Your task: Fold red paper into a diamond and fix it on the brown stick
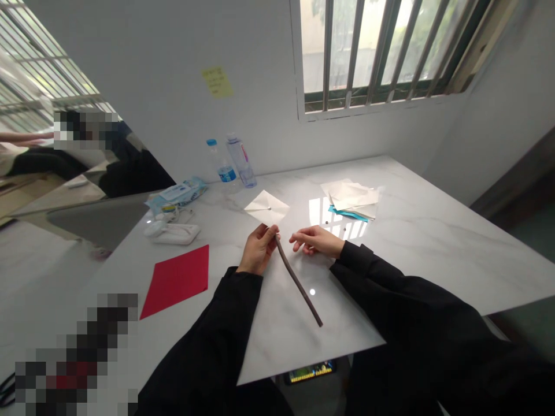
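My left hand [259, 248] is closed around the upper end of a thin brown wooden stick [297, 283], which slants down toward the table's front edge. Just beyond those fingers is a cream square of paper [264, 199] with a small metal piece [269, 208] at its middle. Whether the paper touches the stick or my fingertips I cannot tell. To the right of the stick, my right hand [318, 240] is open, fingers loosely bent and apart, holding nothing. Two tiny dark bits [326, 222] lie on the table beyond it.
On the marble-patterned table [433, 242] are a stack of cream and blue paper [351, 199], a red sheet [180, 277], a white device [173, 233], a wipes packet [180, 193] and two plastic bottles [226, 172]. A phone [312, 371] lies below the front edge. Another person sits far left.
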### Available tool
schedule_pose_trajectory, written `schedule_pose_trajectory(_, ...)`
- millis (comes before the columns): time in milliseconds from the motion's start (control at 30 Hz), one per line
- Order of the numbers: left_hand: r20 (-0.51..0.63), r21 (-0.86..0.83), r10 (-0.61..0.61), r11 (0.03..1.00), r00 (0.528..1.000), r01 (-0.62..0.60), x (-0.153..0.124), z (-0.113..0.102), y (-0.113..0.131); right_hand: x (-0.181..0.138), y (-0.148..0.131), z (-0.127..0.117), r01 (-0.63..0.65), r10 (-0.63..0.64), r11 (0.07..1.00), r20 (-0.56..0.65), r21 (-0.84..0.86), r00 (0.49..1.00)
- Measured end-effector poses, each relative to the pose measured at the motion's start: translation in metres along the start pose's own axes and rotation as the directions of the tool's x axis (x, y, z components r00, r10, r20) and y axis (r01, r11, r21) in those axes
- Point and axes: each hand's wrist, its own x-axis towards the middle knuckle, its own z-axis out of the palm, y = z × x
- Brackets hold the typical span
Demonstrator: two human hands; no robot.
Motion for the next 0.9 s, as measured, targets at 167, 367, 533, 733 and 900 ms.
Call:
schedule_pose_trajectory(167, 0.012, 0.001, -0.037, 0.999, 0.999, 0.037, -0.002, 0.003, -0.004, -0.005, 0.004, 0.011, -0.046, 0.057, 0.998, 0.231, -0.052, 0.971)
schedule_pose_trajectory(367, 0.026, 0.030, -0.061, 0.998, 0.998, 0.060, -0.005, 0.007, -0.009, -0.006, 0.002, 0.011, -0.066, 0.060, 0.998, 0.251, 0.014, 0.966)
schedule_pose_trajectory(533, 0.035, 0.053, -0.055, 0.997, 0.998, 0.053, -0.006, 0.008, -0.009, -0.009, -0.002, 0.012, -0.029, 0.036, 0.999, 0.335, -0.025, 0.942)
schedule_pose_trajectory(733, 0.176, 0.183, -0.258, 0.957, 0.950, 0.226, -0.009, 0.008, -0.007, -0.003, 0.000, 0.005, 0.112, -0.098, 0.990, 0.148, -0.091, 0.984)
schedule_pose_trajectory(900, 0.200, 0.265, -0.268, 0.941, 0.942, 0.211, -0.013, 0.013, -0.008, 0.001, 0.002, 0.001, 0.205, -0.182, 0.942, 0.109, -0.265, 0.977)
